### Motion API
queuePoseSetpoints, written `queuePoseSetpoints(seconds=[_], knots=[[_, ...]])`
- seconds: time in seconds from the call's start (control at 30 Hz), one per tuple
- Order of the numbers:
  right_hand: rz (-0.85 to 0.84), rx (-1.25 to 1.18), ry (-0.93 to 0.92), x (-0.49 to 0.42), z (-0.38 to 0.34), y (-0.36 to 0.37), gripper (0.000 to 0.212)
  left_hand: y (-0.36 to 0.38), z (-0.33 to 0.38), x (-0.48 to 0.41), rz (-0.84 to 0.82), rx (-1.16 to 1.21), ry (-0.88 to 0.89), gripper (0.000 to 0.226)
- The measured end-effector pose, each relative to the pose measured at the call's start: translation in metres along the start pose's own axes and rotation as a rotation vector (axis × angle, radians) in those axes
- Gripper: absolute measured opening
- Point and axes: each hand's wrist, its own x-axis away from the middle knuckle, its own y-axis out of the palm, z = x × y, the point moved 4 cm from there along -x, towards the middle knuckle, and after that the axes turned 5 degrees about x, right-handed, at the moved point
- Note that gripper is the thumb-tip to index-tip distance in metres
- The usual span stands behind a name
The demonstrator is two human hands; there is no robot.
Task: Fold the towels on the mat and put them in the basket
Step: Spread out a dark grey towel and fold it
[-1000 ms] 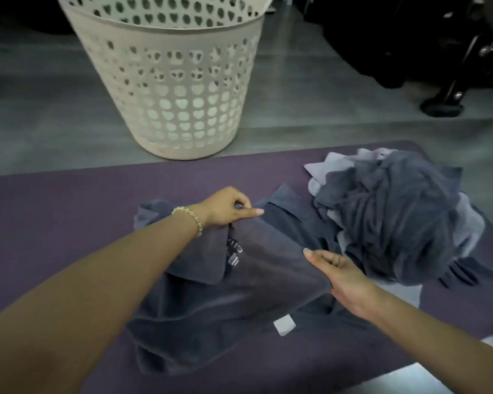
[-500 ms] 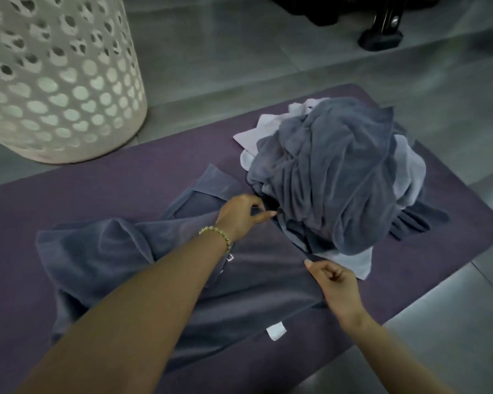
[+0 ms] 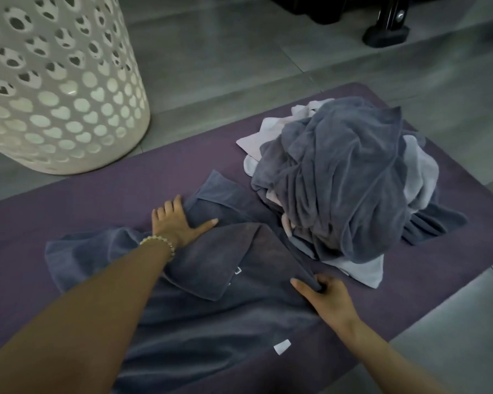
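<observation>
Your left hand [image 3: 177, 223] presses flat on the dark grey terry towel [image 3: 211, 308] spread on the purple mat [image 3: 97, 200]; your right hand [image 3: 329, 297] pinches its edge. First fold incomplete. The crumpled towel pile [image 3: 339, 177] remains; the white perforated basket [image 3: 54, 81] has received nothing visible.

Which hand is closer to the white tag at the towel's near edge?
The right hand. It pinches the dark towel just up and right of the white tag. The left hand lies flat at the towel's far edge, well beyond it.

Purple mat [image 3: 103, 206], dark grey towel [image 3: 211, 308], grey and pale lilac pile [image 3: 344, 177], white heart-perforated basket [image 3: 54, 89]
</observation>
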Motion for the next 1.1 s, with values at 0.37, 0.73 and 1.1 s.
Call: queuePoseSetpoints(seconds=[0.37,0.73,1.1], knots=[[-0.133,-0.419,-0.036,0.010,-0.072,0.028,0.031,-0.014,-0.034,0.036,-0.262,0.334,0.361,0.052],[-0.415,-0.388,-0.422,0.075,-0.279,0.028,0.028,-0.219,-0.087,0.130,-0.106,1.006,0.233,0.033],[-0.905,-0.025,-0.670,0.192,-0.434,0.026,0.058,-0.331,-0.102,0.281,0.064,1.191,0.328,0.037]])
